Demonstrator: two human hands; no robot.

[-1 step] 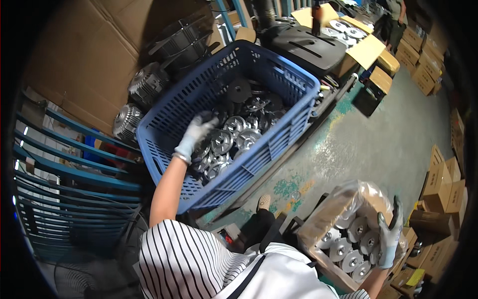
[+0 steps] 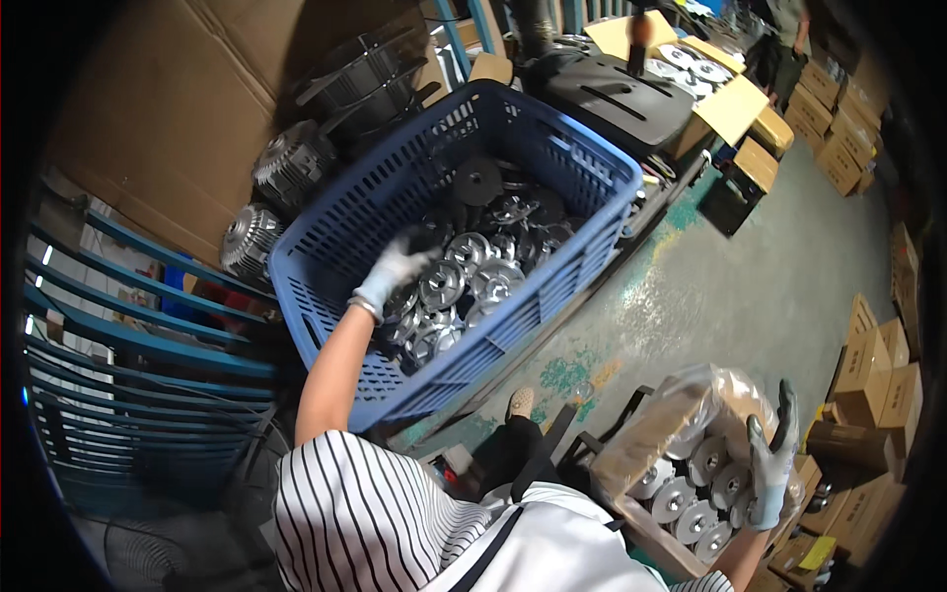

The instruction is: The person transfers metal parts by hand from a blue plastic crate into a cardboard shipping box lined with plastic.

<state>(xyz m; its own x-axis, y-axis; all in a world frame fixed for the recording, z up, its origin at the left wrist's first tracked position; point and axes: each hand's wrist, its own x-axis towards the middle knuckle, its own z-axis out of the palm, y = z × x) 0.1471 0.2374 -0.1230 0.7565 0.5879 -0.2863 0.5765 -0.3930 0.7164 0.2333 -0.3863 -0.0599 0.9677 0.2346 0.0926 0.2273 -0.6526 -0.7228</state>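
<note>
Metal discs (image 2: pixel 472 281), silvery and round, lie heaped in the blue plastic basket (image 2: pixel 582 158); darker ones sit toward its far end. Left hand (image 2: pixel 393 271), gloved in white, reaches down among them, fingers curled onto a disc; whether it has a firm grip is hard to make out, the palm being turned away. Right hand (image 2: pixel 769 464), in a grey glove, rests flat and unclenched against the edge of a cardboard box (image 2: pixel 641 439) lined with clear plastic film, more discs stacked inside. That box is partly cut off by the striped shirt (image 2: pixel 365 513). Finned motor housings (image 2: pixel 291 168) lie beside the basket, half in shadow. Stacked cartons (image 2: pixel 873 360) at right rim, blurred.
</note>
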